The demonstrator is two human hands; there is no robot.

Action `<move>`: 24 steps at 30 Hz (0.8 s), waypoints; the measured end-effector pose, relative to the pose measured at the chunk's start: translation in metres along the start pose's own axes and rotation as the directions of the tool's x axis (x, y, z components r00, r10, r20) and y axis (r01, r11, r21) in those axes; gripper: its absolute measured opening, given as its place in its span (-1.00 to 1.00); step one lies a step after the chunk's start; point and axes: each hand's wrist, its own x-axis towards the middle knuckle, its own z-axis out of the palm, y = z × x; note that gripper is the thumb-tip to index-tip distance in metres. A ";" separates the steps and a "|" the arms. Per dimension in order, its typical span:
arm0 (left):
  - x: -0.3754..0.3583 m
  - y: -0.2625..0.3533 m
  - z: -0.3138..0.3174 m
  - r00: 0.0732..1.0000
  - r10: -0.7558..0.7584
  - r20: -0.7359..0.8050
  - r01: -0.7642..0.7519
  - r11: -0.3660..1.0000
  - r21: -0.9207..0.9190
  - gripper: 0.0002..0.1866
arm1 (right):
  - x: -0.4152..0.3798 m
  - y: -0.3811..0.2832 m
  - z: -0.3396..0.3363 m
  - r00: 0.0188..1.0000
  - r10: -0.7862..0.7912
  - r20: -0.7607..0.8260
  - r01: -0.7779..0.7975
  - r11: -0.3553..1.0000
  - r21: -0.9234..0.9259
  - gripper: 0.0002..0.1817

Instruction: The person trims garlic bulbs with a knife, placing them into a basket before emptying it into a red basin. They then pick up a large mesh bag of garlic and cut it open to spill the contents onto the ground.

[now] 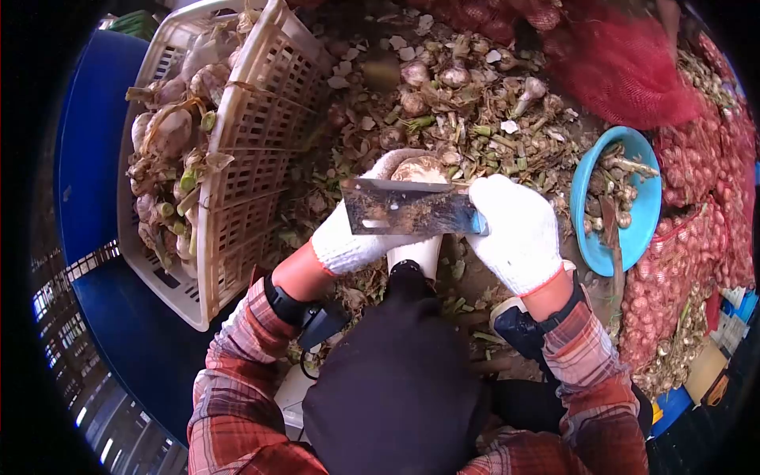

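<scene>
My right hand [518, 233], in a white knit glove, is closed around the blue-edged end of a broad, dirt-stained knife [412, 207]. The blade lies crosswise in front of my left hand [348, 240], also white-gloved. A pale, soil-marked garlic bulb [421, 168] shows just beyond the blade, against my left fingers. The blade hides most of those fingers, though they curl around the bulb. Below the blade stands a smooth white object [419, 255] that I cannot make out.
On the left, a white plastic crate [207, 261] holds garlic with stems. Garlic bulbs and trimmings [507, 150] cover the ground ahead. A blue basin [584, 198] with small bulbs and a wooden-handled tool stands at right, beside red mesh sacks [665, 277] of garlic.
</scene>
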 end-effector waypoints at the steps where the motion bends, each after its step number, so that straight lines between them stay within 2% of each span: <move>1: -0.001 0.000 0.002 1.000 -0.002 0.001 0.002 1.000 0.001 -0.05 | -0.002 0.005 0.003 1.000 0.008 -0.018 -0.008 1.000 -0.013 -0.77; 2: -0.003 0.000 0.005 0.995 -0.003 -0.097 0.015 0.992 0.126 -0.09 | -0.003 0.011 0.007 0.999 0.012 -0.037 -0.013 1.000 -0.026 -0.79; 3: -0.005 0.000 0.008 0.981 0.011 -0.192 0.037 0.969 0.244 -0.13 | -0.006 0.023 0.016 0.991 0.120 -0.056 -0.125 0.986 -0.107 -0.86; 4: -0.012 0.022 0.013 0.990 -0.087 -0.115 0.105 0.982 0.157 -0.14 | -0.007 0.044 0.019 0.943 0.330 0.043 -0.321 0.937 -0.138 -0.91; 6: -0.015 0.016 0.007 0.991 -0.044 -0.124 0.073 0.967 0.243 -0.14 | -0.012 0.063 0.014 0.850 0.519 0.084 -0.510 0.853 -0.110 -0.86; 7: -0.012 0.007 0.000 0.981 -0.055 -0.186 0.087 0.982 0.170 -0.11 | -0.008 0.040 0.006 0.863 0.504 0.030 -0.502 0.852 0.148 -0.83; 8: -0.002 -0.006 -0.002 0.976 -0.070 -0.209 0.091 0.991 0.094 -0.07 | -0.004 0.020 0.004 0.885 0.464 0.036 -0.460 0.860 0.222 -0.76; 10: 0.014 -0.022 0.003 0.975 0.034 -0.221 0.045 0.939 0.342 -0.04 | 0.000 -0.005 0.010 0.892 0.447 0.071 -0.411 0.734 0.540 -0.67; 12: 0.004 -0.003 0.011 0.970 0.150 -0.193 0.026 0.724 0.690 0.00 | 0.008 -0.017 0.015 0.903 0.405 0.140 -0.394 0.657 0.643 -0.61; 13: 0.005 -0.007 0.012 0.956 0.241 -0.165 -0.034 0.653 0.756 0.00 | 0.012 -0.024 0.016 0.892 0.424 0.157 -0.414 0.628 0.659 -0.64; 14: 0.003 -0.005 0.009 0.955 0.244 -0.167 -0.033 0.651 0.758 0.00 | 0.012 -0.023 0.017 0.894 0.420 0.155 -0.410 0.629 0.660 -0.64; 16: -0.001 0.001 0.001 0.961 0.261 -0.091 -0.116 0.678 0.726 -0.05 | 0.014 -0.020 0.016 0.742 0.516 0.428 -0.587 0.191 0.787 -0.69; 17: -0.004 0.010 -0.001 0.973 0.212 -0.090 -0.082 0.685 0.724 -0.10 | 0.014 -0.021 0.004 0.670 0.467 0.577 -0.620 -0.077 0.781 -0.73; 18: -0.004 0.008 -0.002 0.969 0.225 -0.099 -0.083 0.678 0.730 -0.10 | 0.002 -0.018 0.021 0.714 0.506 0.483 -0.478 -0.152 0.865 -0.72; 20: -0.007 0.004 -0.001 0.935 0.341 -0.094 -0.215 0.757 0.617 -0.17 | -0.004 -0.021 0.027 0.736 0.540 0.408 -0.449 -0.062 0.891 -0.71; 21: -0.011 0.014 0.007 0.946 0.286 -0.156 -0.155 0.816 0.556 -0.23 | 0.000 -0.026 0.022 0.747 0.523 0.411 -0.474 -0.014 0.880 -0.71; 22: -0.013 0.018 0.006 0.924 0.344 -0.165 -0.171 0.760 0.627 -0.24 | 0.006 -0.030 0.014 0.762 0.507 0.403 -0.488 0.041 0.872 -0.71; 23: -0.020 0.025 0.002 0.888 0.404 -0.217 -0.165 0.723 0.671 -0.25 | 0.011 -0.032 0.007 0.693 0.556 0.459 -0.549 -0.006 0.836 -0.72; 24: -0.025 0.036 0.002 0.851 0.457 -0.259 -0.159 0.694 0.703 -0.25 | 0.006 -0.023 0.012 0.754 0.540 0.373 -0.521 0.148 0.840 -0.70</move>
